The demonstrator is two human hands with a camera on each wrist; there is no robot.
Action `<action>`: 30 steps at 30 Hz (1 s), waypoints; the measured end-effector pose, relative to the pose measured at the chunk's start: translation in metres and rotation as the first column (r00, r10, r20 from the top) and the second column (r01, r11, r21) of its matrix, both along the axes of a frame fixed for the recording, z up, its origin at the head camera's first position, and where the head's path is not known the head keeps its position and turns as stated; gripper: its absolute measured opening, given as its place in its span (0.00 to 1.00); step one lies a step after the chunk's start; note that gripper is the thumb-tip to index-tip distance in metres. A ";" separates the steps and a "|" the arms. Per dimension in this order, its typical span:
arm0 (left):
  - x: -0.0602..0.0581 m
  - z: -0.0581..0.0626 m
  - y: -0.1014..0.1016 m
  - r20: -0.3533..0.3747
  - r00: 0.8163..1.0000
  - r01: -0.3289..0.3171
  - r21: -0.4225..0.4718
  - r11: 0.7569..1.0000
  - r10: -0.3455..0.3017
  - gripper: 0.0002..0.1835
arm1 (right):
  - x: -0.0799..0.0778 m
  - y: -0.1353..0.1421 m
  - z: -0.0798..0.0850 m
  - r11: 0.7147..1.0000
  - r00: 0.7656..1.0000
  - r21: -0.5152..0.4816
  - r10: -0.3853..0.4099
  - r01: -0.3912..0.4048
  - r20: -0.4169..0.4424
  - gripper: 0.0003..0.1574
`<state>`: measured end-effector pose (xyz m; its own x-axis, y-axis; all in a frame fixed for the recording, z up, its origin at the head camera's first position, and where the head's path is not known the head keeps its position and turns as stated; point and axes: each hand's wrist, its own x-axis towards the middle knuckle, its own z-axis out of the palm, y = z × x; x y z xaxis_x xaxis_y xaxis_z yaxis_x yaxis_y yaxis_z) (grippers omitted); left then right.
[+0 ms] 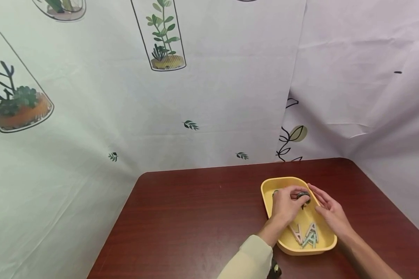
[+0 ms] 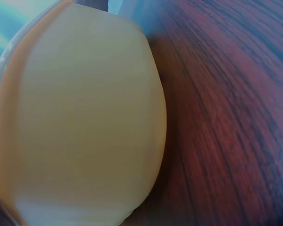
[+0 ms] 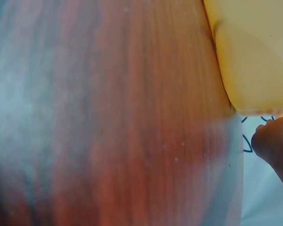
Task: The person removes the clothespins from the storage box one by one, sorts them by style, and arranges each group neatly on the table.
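Observation:
A yellow plastic tray [image 1: 289, 252] stands on the table's right side. My left hand [image 1: 287, 203] reaches into it and pinches a small dark, rounded thing [image 1: 303, 195]; its exact kind is unclear. At the tray's right rim, my right hand [image 1: 333, 217] holds the side, fingers along the outside and thumb by the rim. Inside, near the front end, lie a pale pink clothespin [image 1: 296, 234], a greyish clothespin [image 1: 313, 228] and a light green clothespin [image 1: 309, 239]. The left wrist view shows the tray's outer wall [image 2: 89, 113] close up.
The dark red wooden table [image 1: 188, 221] extends to the left of the tray. Behind it hangs a pale cloth [image 1: 213, 97] printed with plants. A dark object [image 1: 274, 270] shows below the left sleeve, partly hidden.

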<state>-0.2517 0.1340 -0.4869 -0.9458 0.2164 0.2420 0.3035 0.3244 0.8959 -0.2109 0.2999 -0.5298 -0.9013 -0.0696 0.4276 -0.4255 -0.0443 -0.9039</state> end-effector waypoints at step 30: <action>-0.003 0.002 -0.004 -0.063 0.998 0.025 0.262 0.965 -0.009 0.06 | 0.000 0.000 0.004 0.997 0.997 0.053 -0.058 0.056 0.052 0.40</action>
